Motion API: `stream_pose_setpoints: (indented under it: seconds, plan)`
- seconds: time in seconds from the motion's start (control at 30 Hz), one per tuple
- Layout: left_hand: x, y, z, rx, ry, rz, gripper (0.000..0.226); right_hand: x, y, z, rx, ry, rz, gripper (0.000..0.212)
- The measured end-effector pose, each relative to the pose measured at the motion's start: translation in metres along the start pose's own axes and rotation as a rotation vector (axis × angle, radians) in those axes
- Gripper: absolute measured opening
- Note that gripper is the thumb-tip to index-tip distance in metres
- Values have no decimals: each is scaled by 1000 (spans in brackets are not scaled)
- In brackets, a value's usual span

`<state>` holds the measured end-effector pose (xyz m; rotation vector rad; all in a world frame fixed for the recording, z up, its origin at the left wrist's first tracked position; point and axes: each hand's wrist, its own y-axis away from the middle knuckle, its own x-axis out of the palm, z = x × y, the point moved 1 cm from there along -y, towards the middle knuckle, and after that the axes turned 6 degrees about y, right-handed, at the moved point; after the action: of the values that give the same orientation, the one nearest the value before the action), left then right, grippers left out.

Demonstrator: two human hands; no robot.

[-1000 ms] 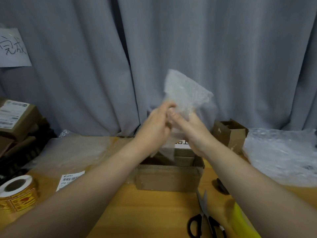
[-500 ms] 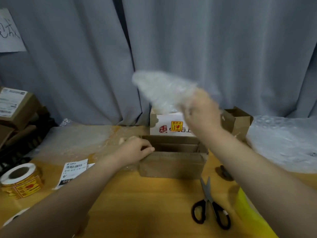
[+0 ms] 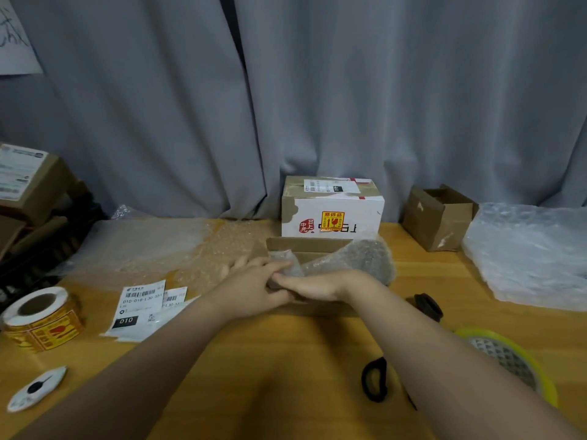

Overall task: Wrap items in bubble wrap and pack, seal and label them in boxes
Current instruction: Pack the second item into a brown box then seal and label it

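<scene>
An open brown cardboard box stands mid-table, and a sheet of bubble wrap lies draped across its top. Both hands meet at the box's front left corner. My left hand has its fingers curled over the wrap's left end. My right hand lies along the front edge, thumb on top of the wrap, pinching it; its fingers are hidden. What is inside the box is covered.
A sealed white box with a fragile sticker stands behind the open box, and a small open brown box sits to its right. Bubble wrap pile at right, flat sheet at left. Shipping labels, sticker roll, scissors, tape roll.
My right hand brought the bubble wrap down from the air onto the open box. My left hand moved from the box's left wall to meet it at the wrap.
</scene>
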<state>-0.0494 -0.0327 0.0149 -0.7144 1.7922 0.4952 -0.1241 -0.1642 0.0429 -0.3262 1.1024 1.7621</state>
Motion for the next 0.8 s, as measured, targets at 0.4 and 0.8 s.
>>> stream_pose_setpoints:
  seconds: [0.4,0.8]
  plan:
    - [-19,-12,-42,294,-332,43,36,-18,-1,-60,295,319,-303,57]
    - [13,-37,-44,-28,-254,468,83,-2,0,-62,263,349,-461,45]
